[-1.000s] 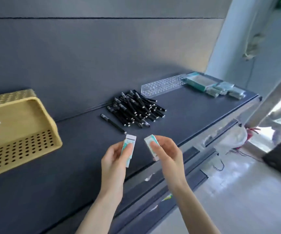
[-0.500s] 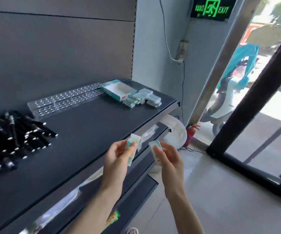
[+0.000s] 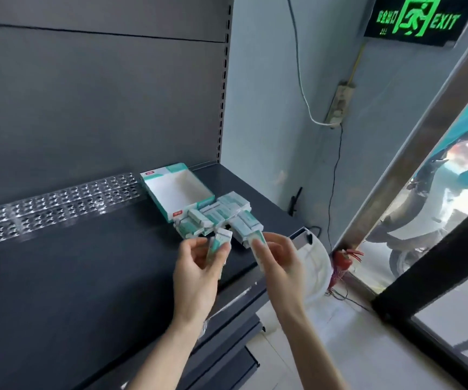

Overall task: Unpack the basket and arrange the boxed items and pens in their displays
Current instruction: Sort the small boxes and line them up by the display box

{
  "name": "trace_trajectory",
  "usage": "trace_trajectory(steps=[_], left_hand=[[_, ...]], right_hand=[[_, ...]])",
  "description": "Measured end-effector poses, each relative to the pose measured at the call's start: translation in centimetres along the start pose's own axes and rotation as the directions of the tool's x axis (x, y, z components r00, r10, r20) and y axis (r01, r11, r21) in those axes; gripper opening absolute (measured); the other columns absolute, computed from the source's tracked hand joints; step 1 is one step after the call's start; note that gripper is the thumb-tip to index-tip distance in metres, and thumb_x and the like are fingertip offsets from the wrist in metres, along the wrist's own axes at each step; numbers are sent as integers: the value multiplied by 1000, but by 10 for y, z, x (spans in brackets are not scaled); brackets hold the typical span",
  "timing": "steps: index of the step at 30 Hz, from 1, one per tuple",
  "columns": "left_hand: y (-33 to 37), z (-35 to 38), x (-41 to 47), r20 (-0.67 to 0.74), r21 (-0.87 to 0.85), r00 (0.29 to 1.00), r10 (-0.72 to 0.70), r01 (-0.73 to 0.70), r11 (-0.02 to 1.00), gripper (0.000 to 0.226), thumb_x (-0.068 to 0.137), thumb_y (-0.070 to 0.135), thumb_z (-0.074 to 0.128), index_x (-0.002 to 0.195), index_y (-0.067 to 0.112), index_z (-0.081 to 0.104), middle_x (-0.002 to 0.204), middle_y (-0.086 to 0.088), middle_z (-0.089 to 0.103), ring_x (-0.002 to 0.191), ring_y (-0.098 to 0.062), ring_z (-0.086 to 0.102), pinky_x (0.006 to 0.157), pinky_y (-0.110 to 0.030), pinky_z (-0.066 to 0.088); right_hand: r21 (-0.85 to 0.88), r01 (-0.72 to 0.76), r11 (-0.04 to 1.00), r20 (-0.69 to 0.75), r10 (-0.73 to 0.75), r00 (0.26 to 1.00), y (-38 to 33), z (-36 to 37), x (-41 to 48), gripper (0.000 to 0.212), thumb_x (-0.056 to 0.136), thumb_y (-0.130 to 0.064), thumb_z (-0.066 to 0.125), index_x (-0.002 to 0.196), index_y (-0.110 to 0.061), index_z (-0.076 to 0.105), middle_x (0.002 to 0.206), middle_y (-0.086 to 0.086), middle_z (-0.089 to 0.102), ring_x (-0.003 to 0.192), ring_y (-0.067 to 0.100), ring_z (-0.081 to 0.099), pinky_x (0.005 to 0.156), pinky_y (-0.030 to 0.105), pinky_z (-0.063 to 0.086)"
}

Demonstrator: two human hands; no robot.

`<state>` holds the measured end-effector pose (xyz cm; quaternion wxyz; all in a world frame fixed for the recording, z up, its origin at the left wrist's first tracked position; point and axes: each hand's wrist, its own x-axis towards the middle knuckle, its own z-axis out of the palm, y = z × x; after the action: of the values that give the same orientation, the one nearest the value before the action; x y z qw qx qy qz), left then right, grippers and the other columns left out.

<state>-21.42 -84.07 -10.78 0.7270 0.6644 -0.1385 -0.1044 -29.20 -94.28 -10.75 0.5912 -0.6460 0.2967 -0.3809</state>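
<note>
While a clear pen rack (image 3: 58, 204) lies along the far left of the shelf (image 3: 86, 277), an open display box (image 3: 175, 190) sits far right. A pile of small boxes (image 3: 221, 213) lies between it and the hands. Just near of the pile, the left hand (image 3: 196, 274) pinches a small box (image 3: 223, 237) and the right hand (image 3: 280, 263) pinches a second small box (image 3: 258, 237), the two held apart.

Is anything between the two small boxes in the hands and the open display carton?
Yes. A pile of loose small boxes lies on the shelf against the near wall of the display carton, between it and the left hand and right hand. Over the pile, the path looks free.
</note>
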Motion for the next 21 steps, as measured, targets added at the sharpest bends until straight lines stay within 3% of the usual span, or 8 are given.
trace_trajectory(steps=[5,11,15,19,21], left_hand=[[-9,30,13,-147,178,983,108,-81,981,21,75,42,68,87,31,54,79,18,67,78,7,63,61,-3,44],[-20,62,15,-365,500,905,219,-9,866,21,80,34,70,89,21,55,92,4,52,79,3,55,67,0,37],[-17,75,19,-438,647,872,219,136,751,26,83,35,69,89,11,60,92,0,55,71,-14,55,65,-22,40],[-13,83,23,-449,747,847,284,181,640,27,86,38,65,86,11,62,93,0,60,72,-16,55,63,-28,39],[-13,86,23,-427,806,844,324,193,560,25,87,38,63,85,13,62,91,2,64,76,-18,52,65,-30,37]], right_hand=[[-65,8,998,113,-1,994,10,-13,68,15,82,-39,68,94,-30,63,80,-8,70,73,4,63,60,10,45],[-242,102,965,299,-27,954,27,-21,124,20,86,-39,63,100,-24,61,82,-11,67,75,-1,60,64,11,43],[-403,224,887,417,-39,908,31,-16,142,23,89,-40,57,98,-20,61,100,-4,56,86,14,58,78,30,44],[-495,419,761,505,-141,851,39,-14,151,32,93,-35,50,82,-7,62,84,7,60,86,28,48,78,35,37],[-502,446,741,502,-171,848,42,-14,152,33,93,-33,51,83,-5,65,83,10,59,87,31,45,81,37,36]])
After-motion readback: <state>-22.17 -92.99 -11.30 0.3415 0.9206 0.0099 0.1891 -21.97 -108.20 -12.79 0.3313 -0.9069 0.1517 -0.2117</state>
